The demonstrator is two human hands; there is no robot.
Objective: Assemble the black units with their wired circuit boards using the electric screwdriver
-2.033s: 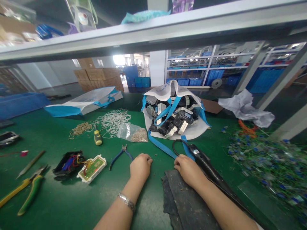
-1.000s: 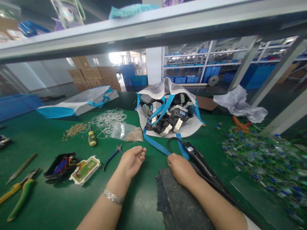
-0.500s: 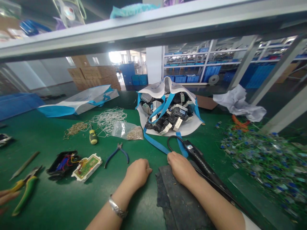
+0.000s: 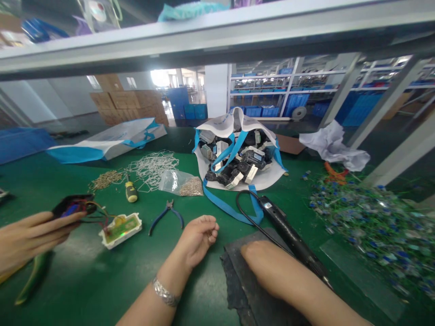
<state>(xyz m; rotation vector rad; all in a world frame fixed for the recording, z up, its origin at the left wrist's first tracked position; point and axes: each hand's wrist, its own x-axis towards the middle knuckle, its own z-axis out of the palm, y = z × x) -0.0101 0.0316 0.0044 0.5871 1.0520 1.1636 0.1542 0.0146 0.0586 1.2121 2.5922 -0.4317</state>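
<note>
My left hand [image 4: 199, 237], with a bracelet on its wrist, rests on the green table [image 4: 102, 280], turned half palm up with the fingers curled in; what is in them is hidden. My right hand [image 4: 263, 262] lies on a dark rubber mat [image 4: 238, 276], smeared by motion, its fingers hidden. A black powered hand tool [image 4: 288, 233] with a looped cord lies just right of it. Blue-handled pliers [image 4: 166, 215] lie left of my left hand. Another person's hand [image 4: 30, 235] at the left edge holds a black housing [image 4: 73, 206] wired to a white case with a circuit board [image 4: 120, 228].
An open white-and-blue bag [image 4: 220, 124] full of black and white parts stands behind my hands. A packet of screws [image 4: 180, 183], a yellow screwdriver [image 4: 131, 192] and loose wire lie at the left. Green-handled pliers [image 4: 32, 280] lie near left. Small components [image 4: 374, 222] cover the right.
Another person's hand has come in from the left and lifted the black housing. My left hand has turned half palm up. My right hand has slid back onto the mat.
</note>
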